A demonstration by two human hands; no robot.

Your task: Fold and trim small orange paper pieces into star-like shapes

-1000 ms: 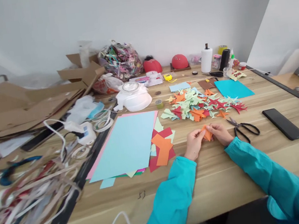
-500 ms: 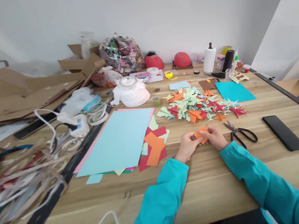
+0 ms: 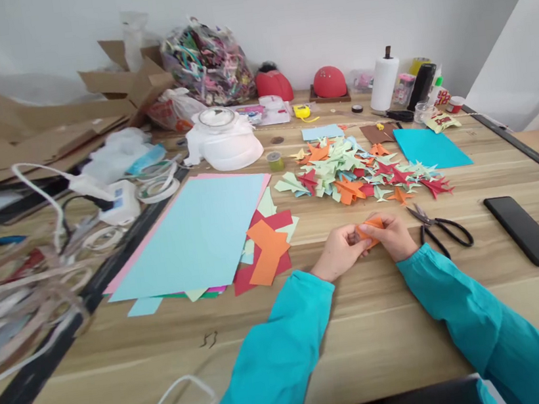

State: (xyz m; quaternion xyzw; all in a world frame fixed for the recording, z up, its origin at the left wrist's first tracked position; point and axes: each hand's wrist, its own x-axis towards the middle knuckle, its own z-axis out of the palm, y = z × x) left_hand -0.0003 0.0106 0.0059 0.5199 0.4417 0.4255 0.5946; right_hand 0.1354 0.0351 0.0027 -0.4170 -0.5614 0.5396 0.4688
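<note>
A small piece of folded orange paper (image 3: 371, 231) is pinched between my two hands, just above the wooden table. My left hand (image 3: 339, 251) grips its left side, and my right hand (image 3: 393, 235) has thumb and fingers closed on the right side. Parts of the paper are covered by my fingers. Beyond my hands lies a pile of folded paper shapes (image 3: 339, 165) in green, orange, red and blue. Black-handled scissors (image 3: 439, 227) rest to the right of my right hand. Left of my hands are loose orange paper pieces (image 3: 267, 255) over red and green ones.
Light blue paper sheets (image 3: 194, 232) are stacked at the left. A black phone (image 3: 526, 231) lies at the right, a turquoise sheet (image 3: 433, 146) behind the scissors. A power strip (image 3: 123, 202), cables and ribbon strips (image 3: 20, 308) crowd the far left. A white cable (image 3: 176, 400) lies in front.
The view has shifted slightly, so the table's things sit higher in the picture. My fingers have changed position on the orange paper, which is turned differently. Both hands still hold it.
</note>
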